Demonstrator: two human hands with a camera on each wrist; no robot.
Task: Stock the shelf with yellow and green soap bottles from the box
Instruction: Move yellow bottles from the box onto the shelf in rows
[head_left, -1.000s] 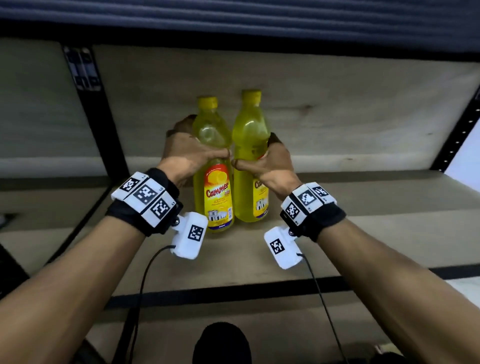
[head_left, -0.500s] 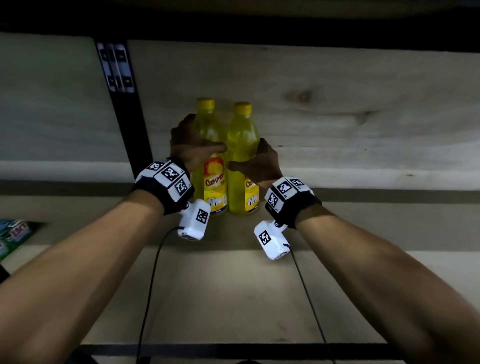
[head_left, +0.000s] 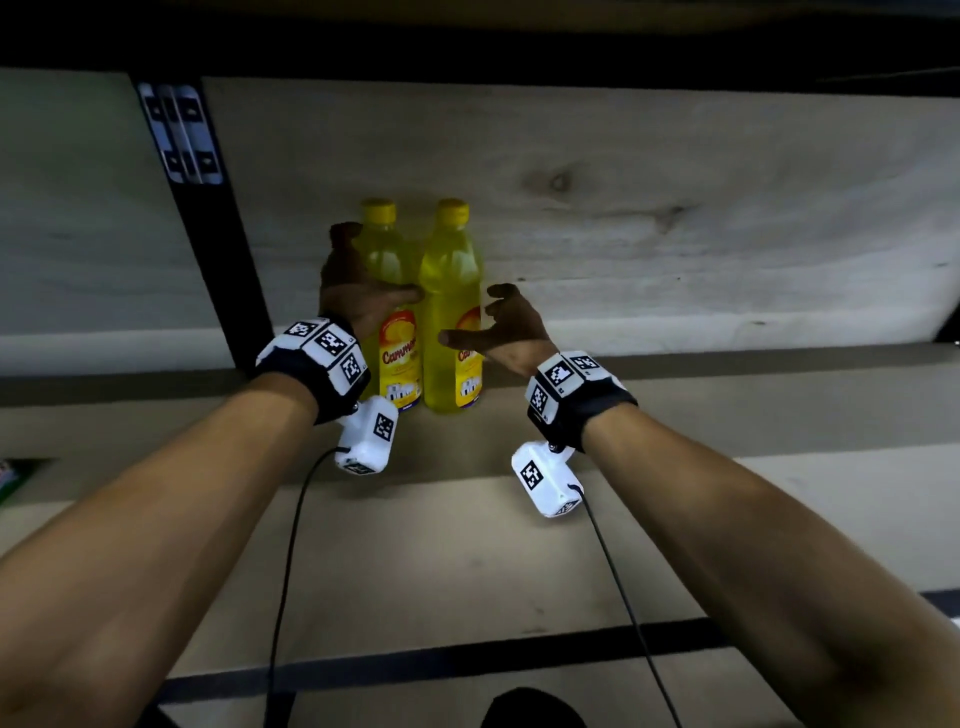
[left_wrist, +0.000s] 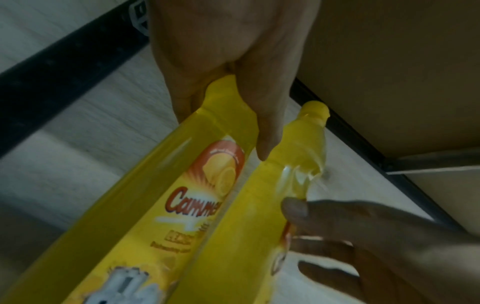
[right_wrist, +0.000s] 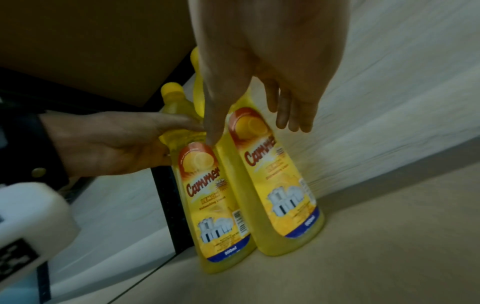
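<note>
Two yellow soap bottles stand upright side by side at the back of the shelf (head_left: 467, 545), against the wooden back panel. My left hand (head_left: 363, 280) grips the left bottle (head_left: 397, 358) at its shoulder, thumb across the front and fingers behind. In the left wrist view the thumb (left_wrist: 262, 127) lies on that bottle (left_wrist: 161, 185). My right hand (head_left: 483, 322) hovers just right of the right bottle (head_left: 449, 291), fingers relaxed and off it. The right wrist view shows these fingers (right_wrist: 291, 111) apart from the right bottle (right_wrist: 280, 185).
A black upright post (head_left: 218, 234) stands just left of the bottles. The wooden back panel (head_left: 675, 208) runs behind them. A black front rail (head_left: 467, 660) edges the shelf board. A green packet (head_left: 8, 478) shows at the far left edge.
Both bottles have gone deeper onto the shelf, up to the back panel. My right hand has let go of the right bottle and drawn off to the right.
</note>
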